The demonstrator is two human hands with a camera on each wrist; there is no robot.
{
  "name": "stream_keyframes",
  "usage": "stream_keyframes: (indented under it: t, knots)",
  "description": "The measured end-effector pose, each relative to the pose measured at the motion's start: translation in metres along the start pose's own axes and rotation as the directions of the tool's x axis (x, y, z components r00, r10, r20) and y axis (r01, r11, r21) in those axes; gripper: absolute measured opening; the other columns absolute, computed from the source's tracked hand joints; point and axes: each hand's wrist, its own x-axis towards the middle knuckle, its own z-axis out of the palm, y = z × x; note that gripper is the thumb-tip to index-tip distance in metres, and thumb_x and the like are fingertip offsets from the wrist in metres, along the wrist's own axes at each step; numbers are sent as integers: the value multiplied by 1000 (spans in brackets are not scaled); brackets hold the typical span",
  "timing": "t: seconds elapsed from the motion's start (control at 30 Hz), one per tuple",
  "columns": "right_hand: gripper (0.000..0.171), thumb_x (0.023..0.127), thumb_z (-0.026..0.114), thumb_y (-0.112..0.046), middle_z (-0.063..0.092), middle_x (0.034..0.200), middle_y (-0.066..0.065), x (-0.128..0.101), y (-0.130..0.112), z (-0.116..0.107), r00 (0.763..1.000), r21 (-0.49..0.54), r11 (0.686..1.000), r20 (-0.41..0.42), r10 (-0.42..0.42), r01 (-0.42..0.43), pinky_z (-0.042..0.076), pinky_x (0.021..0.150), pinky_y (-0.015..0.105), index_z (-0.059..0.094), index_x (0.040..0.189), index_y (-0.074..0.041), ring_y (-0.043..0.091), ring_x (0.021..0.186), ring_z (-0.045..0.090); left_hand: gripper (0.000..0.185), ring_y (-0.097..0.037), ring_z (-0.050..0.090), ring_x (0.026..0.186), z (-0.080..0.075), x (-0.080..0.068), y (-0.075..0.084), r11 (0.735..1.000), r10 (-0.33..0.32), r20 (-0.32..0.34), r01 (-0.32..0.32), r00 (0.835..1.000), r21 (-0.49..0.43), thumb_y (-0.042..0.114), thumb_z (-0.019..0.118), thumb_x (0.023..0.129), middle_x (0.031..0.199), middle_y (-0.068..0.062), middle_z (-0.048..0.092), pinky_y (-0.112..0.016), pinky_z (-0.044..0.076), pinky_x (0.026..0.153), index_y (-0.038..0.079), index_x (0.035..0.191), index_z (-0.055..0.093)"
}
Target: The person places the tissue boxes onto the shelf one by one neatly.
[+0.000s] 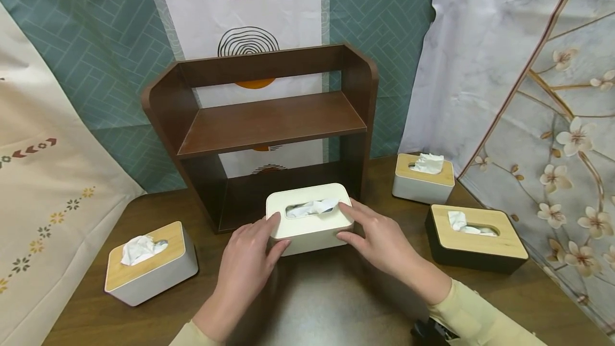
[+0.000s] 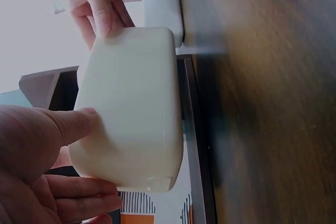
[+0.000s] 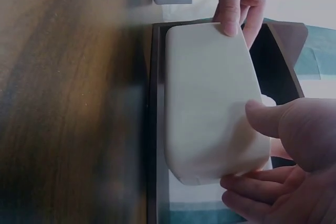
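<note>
A cream tissue box (image 1: 307,239) with a tissue (image 1: 312,208) in its oval slot is held between both hands, in front of a dark brown two-tier shelf (image 1: 274,119). My left hand (image 1: 247,258) grips its left end, thumb on the front face and fingers round the side. The right hand (image 1: 381,234) grips the right end in the same way. Both wrist views show the box's smooth front face (image 2: 128,103) raised off the wooden table (image 2: 262,103), with the thumbs pressed on it. The shelf's lower tier lies just behind the box.
At the left stands a white tissue box with a wooden lid (image 1: 151,263). Two more are at the right: a white one (image 1: 423,178) farther back and a black one (image 1: 475,239) nearer. Patterned cloths (image 1: 384,68) hang behind and at the sides.
</note>
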Motion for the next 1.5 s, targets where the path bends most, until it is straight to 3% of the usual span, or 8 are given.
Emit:
stream_keyframes:
  t: [1.03,1.5]
  knots:
    - [59,103,82,-24,57,161,22,44,26,6,995,31,995,-12,94,-94,50,113,64,62,157,-7,44,143,59,57,-36,76,119,37,41,-20,995,-73,19,74,997,-62,26,93,93,134,-17,76,-58,56,105,2,141,72]
    - [57,104,80,-22,56,156,24,67,33,12,994,38,994,-16,107,-107,52,109,63,63,156,-7,43,137,63,53,-40,76,114,52,59,-33,988,-117,49,121,992,-93,28,89,97,136,-16,76,-60,58,100,6,142,72]
